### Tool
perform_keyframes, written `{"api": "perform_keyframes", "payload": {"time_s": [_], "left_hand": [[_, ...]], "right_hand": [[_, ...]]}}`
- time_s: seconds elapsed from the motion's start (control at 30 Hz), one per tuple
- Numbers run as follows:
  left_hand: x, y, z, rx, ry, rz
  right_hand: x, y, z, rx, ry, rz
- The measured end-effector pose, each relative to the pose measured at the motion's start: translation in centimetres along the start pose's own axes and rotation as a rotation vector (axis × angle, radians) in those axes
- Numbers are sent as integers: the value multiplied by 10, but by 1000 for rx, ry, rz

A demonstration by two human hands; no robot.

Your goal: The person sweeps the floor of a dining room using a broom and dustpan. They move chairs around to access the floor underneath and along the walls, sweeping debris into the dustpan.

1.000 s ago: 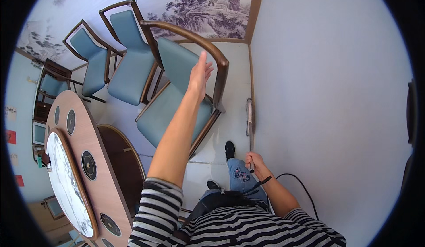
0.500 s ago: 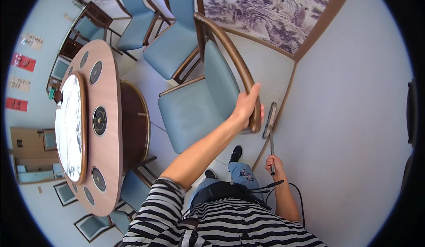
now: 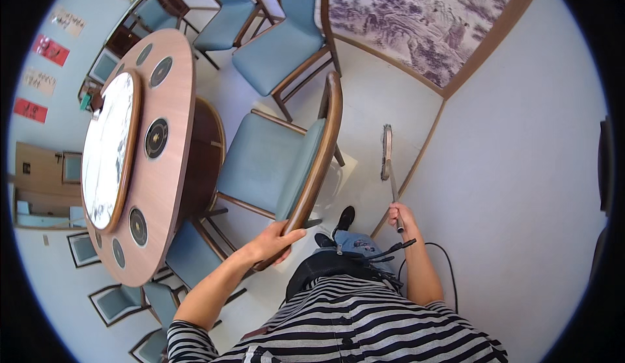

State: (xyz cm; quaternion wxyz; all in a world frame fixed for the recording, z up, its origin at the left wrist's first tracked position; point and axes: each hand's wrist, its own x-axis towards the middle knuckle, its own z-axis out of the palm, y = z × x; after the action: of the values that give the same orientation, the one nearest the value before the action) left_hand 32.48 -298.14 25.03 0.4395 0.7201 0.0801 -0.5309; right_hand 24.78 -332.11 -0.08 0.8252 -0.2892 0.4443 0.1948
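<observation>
My left hand is closed round the near end of the wooden back rail of a chair with a blue-green padded seat. This chair stands upright beside the round table, its seat facing the table. In my right hand is the grey handle of a flat mop. Its narrow head, with a dark fringe, lies on the pale floor ahead of me, between the chair and the right wall. My feet are just behind the chair.
The round wooden table at left carries a glossy turntable and dark round inlays. More chairs stand ahead, others at near left. A plain wall runs along my right. A black cable hangs by my right forearm.
The chair has turned and shifted left toward the table, my left hand still on its rail and now lower and further left. The mop head has slid slightly forward and left.
</observation>
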Motion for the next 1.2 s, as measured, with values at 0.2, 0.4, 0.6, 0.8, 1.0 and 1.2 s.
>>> {"api": "perform_keyframes", "payload": {"time_s": [0.2,0.4,0.6,0.8,1.0,1.2], "left_hand": [[-48,-82,-9,245,191,18],[-77,-116,9,457,318,2],[-85,-122,15,424,371,-73],[-78,-133,15,477,387,-86],[-81,-122,20,471,395,-142],[-79,-140,23,505,529,62]], "right_hand": [[-7,-13,17,-186,1,86],[5,-16,21,-322,-9,96],[14,-25,38,-281,-110,113],[20,-37,30,-304,-76,132],[13,-47,22,-345,-73,89],[-4,-58,34,-374,-17,90]]}}
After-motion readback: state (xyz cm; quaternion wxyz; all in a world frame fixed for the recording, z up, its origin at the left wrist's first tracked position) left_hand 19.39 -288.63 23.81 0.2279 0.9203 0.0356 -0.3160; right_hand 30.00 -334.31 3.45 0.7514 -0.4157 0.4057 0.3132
